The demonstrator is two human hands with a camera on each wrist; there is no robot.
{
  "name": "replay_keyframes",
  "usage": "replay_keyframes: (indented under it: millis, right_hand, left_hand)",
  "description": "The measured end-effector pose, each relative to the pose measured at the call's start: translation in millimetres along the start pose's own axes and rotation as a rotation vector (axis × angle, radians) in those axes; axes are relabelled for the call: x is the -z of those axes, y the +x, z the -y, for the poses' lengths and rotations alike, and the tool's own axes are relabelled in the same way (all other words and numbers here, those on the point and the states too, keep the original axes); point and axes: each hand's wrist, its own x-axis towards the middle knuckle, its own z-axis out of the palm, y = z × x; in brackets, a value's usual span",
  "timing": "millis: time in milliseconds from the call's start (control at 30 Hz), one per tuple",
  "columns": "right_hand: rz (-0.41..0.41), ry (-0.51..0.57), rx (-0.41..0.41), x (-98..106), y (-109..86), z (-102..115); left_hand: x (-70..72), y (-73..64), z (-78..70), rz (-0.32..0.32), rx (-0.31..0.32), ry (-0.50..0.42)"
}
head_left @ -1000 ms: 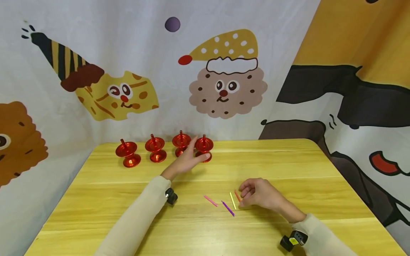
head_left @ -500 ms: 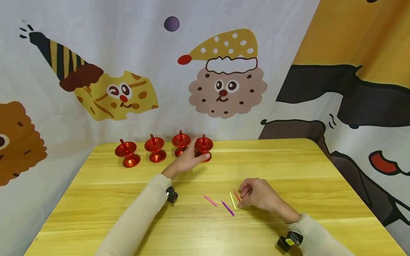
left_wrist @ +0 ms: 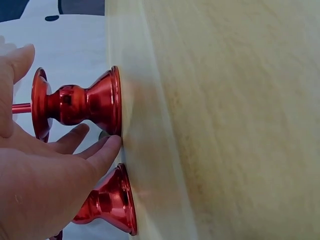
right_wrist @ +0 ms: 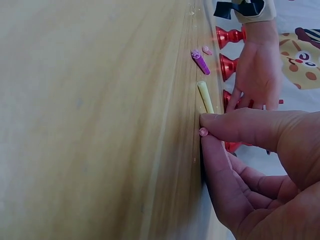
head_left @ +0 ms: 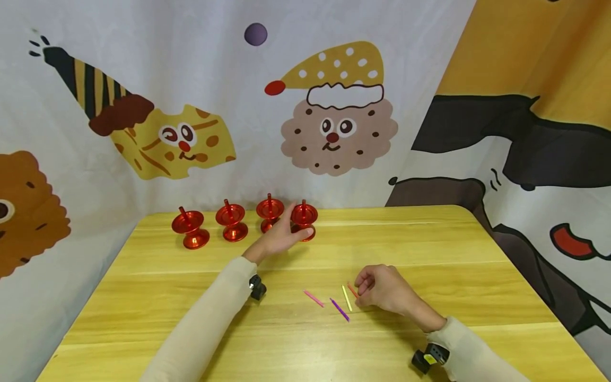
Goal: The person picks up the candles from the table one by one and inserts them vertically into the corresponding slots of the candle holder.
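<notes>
My left hand [head_left: 280, 236] is at the rightmost red metal candle holder [head_left: 304, 216]. In the left wrist view its fingers extend behind that holder [left_wrist: 102, 102], near the base, while the thumb stands apart from it. With thumb and forefinger, my right hand [head_left: 386, 291] pinches the near end of a thin orange candle [head_left: 352, 289]; in the right wrist view the candle's round end [right_wrist: 203, 132] shows between the fingertips. A yellow candle [head_left: 347, 298] lies just to the left, then a purple candle [head_left: 340, 310] and a pink candle [head_left: 313, 298], all flat on the table.
Several matching red holders, each with an upright stem, form a row along the back edge: the leftmost holder [head_left: 191, 228], another holder [head_left: 232, 220] and a third holder [head_left: 270, 209] left of my hand. Behind the wooden table [head_left: 429, 239] hangs a cartoon-printed cloth [head_left: 267, 132].
My right hand has shifted very slightly left at the orange candle. The left hand stays by the rightmost holder, and the other candles lie as before.
</notes>
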Motion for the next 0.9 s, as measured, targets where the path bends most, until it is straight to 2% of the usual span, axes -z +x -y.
replay_keyframes:
  millis: [67, 267, 400, 500, 700, 900]
  right_hand:
    - [0.000, -0.008, -0.001, -1, -0.1, 0]
    - [0.007, -0.014, 0.004, -1, 0.0, 0]
    - [0.018, 0.013, 0.007, 0, -0.4, -1]
    - [0.028, 0.042, 0.013, 1, -0.6, -2]
    - [0.036, 0.099, 0.005, 2, -0.2, -6]
    - [0.037, 0.212, -0.005, 3, -0.7, -11]
  left_hand:
    - [-1.3, 6.2, 10.1, -0.007, -0.003, -0.001]
    - [0.3, 0.3, -2.8, 0.000, 0.040, 0.030]
    - [1.4, -4.2, -10.7, 0.007, 0.030, 0.041]
    - [1.6, -3.7, -10.1, 0.005, 0.015, 0.030]
    - [-1.6, 8.3, 14.1, 0.000, 0.015, -0.023]
    - [-6.0, 16.7, 33.2, 0.009, 0.009, -0.023]
